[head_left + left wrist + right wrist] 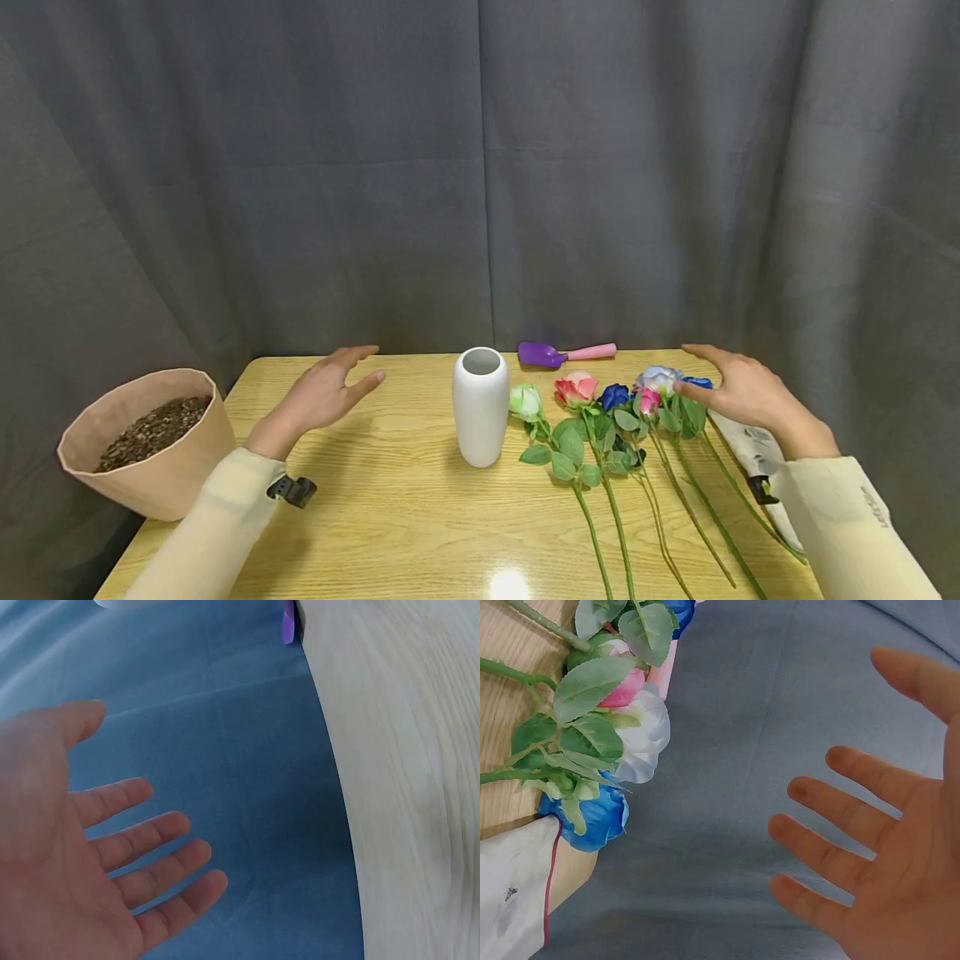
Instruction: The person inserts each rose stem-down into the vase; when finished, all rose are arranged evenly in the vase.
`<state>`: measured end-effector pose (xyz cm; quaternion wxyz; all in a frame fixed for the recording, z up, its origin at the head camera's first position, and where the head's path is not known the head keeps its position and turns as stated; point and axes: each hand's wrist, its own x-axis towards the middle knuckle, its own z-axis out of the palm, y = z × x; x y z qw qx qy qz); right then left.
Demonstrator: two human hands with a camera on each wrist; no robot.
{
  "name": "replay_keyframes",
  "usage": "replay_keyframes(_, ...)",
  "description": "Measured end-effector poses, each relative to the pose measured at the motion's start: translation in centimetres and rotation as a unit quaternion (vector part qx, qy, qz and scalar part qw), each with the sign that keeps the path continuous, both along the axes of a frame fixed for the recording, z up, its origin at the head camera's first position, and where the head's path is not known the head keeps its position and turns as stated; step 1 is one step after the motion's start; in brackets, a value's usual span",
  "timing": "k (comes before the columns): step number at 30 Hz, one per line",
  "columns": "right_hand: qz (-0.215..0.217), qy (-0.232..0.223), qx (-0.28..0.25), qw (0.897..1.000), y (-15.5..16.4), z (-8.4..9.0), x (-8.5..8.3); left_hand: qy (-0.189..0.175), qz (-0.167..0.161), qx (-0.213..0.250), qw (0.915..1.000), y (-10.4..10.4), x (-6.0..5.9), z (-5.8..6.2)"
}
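Observation:
My left hand (pixel 318 396) hovers over the left part of the table, fingers spread and holding nothing. In the left wrist view its palm and fingers (pixel 161 840) show against the curtain. A white vase (pixel 481 412) stands upright mid-table, between both hands. My right hand (pixel 753 400), likewise bare, is raised above the right side, nearest to a pale blue-white rose (pixel 660 379) and a blue rose (pixel 698 382). Further left lie a dark blue rose (pixel 614 397), a bright pink rose (pixel 648 402), a coral rose (pixel 576 389) and a pale green rose (pixel 526 402), stems toward me.
A tan pot (pixel 168 483) of dark soil stands at the left table edge. A purple scoop (pixel 542 355) with a pink handle lies along the back edge. Under my right forearm lies a white cloth-like item (pixel 750 442). Grey curtain (pixel 375 208) hangs behind the table (pixel 405 533).

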<state>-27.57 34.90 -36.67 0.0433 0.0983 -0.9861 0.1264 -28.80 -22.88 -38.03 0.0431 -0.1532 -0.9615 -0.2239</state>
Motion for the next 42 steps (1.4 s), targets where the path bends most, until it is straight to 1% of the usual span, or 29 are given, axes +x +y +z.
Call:
replay_keyframes(9, 0.012, -0.002, -0.022, 1.0, 0.1, -0.2, 0.1, 0.024, -0.001, 0.029, 0.9993, 1.0, 0.5, -0.3)
replay_keyframes(16, 0.023, 0.004, -0.032, 0.999, 0.0, -0.2, 0.4, 0.039, -0.023, 0.069, 0.9966, 1.8, 0.8, -0.4)
replay_keyframes(21, 0.033, 0.008, -0.042, 0.999, -0.1, -0.1, 0.6, 0.044, -0.034, 0.088, 0.9946, 2.4, 0.9, -0.4)
replay_keyframes(30, 0.049, 0.01, -0.06, 0.997, 0.0, -0.2, 0.8, 0.039, -0.037, 0.139, 0.9888, 3.5, 1.0, -0.8)
replay_keyframes(36, 0.057, -0.002, -0.08, 0.995, 0.2, -0.3, 0.9, 0.028, -0.036, 0.172, 0.9841, 4.2, 1.2, -1.1)
replay_keyframes(42, 0.057, -0.014, -0.091, 0.994, 0.3, -0.3, 1.0, 0.011, -0.034, 0.201, 0.979, 5.0, 1.3, -1.1)
